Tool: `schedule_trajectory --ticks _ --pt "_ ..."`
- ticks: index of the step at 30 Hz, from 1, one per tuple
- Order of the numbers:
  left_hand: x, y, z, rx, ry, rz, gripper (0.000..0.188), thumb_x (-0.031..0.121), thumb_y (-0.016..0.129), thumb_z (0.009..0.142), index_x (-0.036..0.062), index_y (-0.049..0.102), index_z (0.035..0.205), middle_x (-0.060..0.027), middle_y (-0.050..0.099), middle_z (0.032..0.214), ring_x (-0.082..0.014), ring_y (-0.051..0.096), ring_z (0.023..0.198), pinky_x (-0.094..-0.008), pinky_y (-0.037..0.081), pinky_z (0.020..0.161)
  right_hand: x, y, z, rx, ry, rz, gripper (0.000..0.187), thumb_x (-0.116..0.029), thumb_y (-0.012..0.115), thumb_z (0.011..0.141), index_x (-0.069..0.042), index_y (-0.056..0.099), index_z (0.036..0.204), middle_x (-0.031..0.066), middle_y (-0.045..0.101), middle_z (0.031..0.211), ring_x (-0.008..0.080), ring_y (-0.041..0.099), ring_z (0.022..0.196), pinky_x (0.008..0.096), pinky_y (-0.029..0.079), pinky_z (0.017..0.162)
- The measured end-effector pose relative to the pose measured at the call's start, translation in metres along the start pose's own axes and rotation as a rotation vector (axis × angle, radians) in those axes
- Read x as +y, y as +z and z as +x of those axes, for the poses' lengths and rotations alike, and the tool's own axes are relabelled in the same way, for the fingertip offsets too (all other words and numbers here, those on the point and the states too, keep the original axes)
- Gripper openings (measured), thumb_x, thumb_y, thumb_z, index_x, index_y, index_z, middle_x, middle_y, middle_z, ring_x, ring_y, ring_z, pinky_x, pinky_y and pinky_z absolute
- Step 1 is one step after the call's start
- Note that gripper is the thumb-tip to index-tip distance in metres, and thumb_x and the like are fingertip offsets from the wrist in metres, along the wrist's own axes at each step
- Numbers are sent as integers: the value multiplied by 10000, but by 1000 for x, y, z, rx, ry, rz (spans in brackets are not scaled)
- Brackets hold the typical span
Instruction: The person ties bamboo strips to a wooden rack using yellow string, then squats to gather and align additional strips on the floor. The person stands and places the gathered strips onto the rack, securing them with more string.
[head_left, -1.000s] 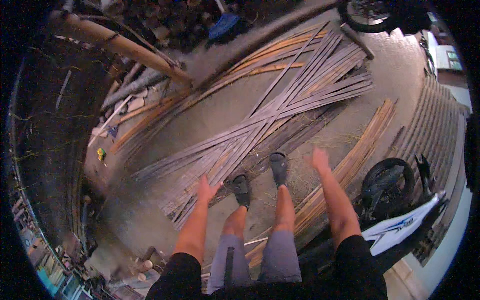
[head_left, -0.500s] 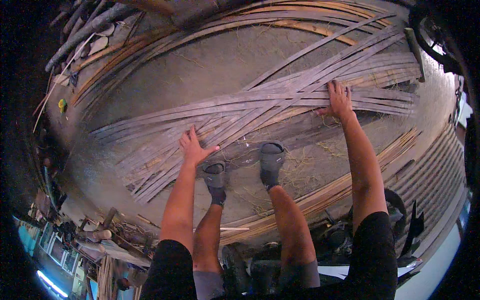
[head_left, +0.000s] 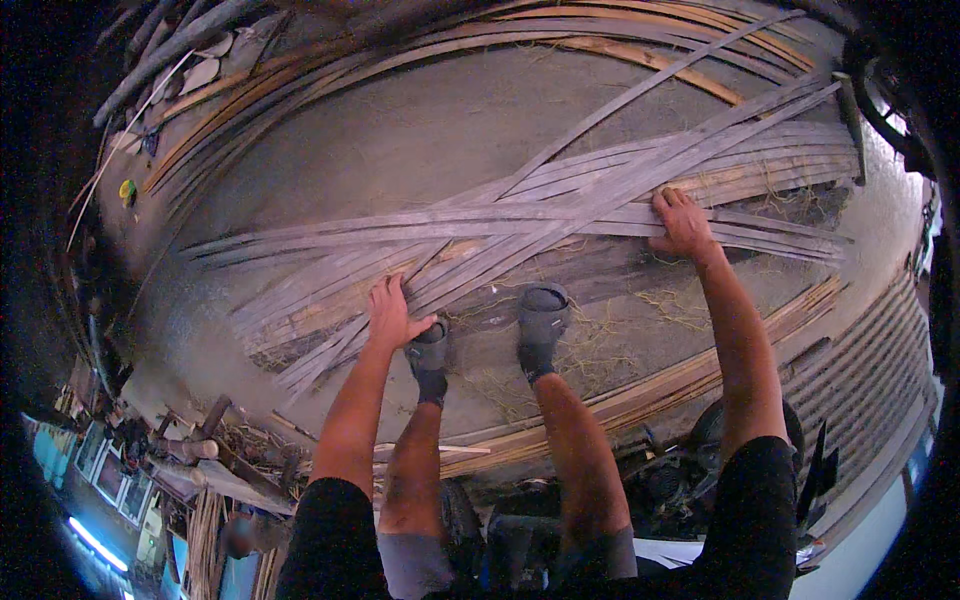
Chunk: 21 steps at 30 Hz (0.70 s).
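Long, thin greyish wooden strips (head_left: pixel 560 216) lie crossed in a low pile on the ground before me. My left hand (head_left: pixel 392 312) spans a slanting bundle of them near its lower left end, fingers on the far side and thumb stretched toward my left sandal (head_left: pixel 428 343). Farther right, my right hand (head_left: pixel 684 225) is bent over strips near the crossing, with its fingertips at their far edge and its thumb on the near side. The undersides of both grips are hidden.
Curved strips (head_left: pixel 440 45) arc along the far side. Another bundle of thin strips (head_left: pixel 640 398) lies behind my feet, near a dark machine (head_left: pixel 675 470). Corrugated sheeting (head_left: pixel 860 370) is at right, stacked logs (head_left: pixel 180 55) at far left. Yellowish fibres litter the ground.
The slanting strips have drawn together into a tighter bundle. My right hand has moved slightly nearer me, its fingers more bent. My left hand has shifted slightly nearer me, its fingers closer together.
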<state>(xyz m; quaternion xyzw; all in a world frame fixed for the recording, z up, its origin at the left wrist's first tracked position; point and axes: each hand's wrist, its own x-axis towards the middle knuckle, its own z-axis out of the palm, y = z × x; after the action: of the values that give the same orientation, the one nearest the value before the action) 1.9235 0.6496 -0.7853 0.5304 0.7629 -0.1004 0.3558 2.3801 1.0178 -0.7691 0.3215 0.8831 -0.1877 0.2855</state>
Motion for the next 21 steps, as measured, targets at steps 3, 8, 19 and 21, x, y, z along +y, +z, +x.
schedule_trajectory --ticks 3,8,19,21 --pt "30 -27 -3 -53 -35 39 1136 555 814 623 -23 253 1424 -257 375 1355 -423 379 1237 -551 293 1048 -2 1 -10 -131 99 86 782 -369 828 644 -78 432 1254 185 540 1265 384 580 1104 459 489 911" --pt "23 -9 0 0 -34 51 995 412 817 674 -29 293 1394 -259 393 1335 -431 389 1221 -537 318 1035 -7 0 -22 -74 61 134 716 -394 799 674 -91 440 1216 187 612 1126 389 623 999 481 507 805" --pt "-5 -18 -42 66 42 -263 674 275 790 686 12 470 1217 -237 624 1074 -430 598 998 -479 484 877 -46 -69 -86 -81 90 77 647 -462 753 699 -103 485 1165 146 671 923 378 657 824 480 520 700" --pt "-3 -30 -61 31 75 -324 668 287 788 688 21 472 1214 -239 637 1045 -434 622 954 -488 505 830 -50 -93 -115 -101 129 64 643 -469 757 692 -103 489 1150 145 673 896 375 660 790 476 524 677"
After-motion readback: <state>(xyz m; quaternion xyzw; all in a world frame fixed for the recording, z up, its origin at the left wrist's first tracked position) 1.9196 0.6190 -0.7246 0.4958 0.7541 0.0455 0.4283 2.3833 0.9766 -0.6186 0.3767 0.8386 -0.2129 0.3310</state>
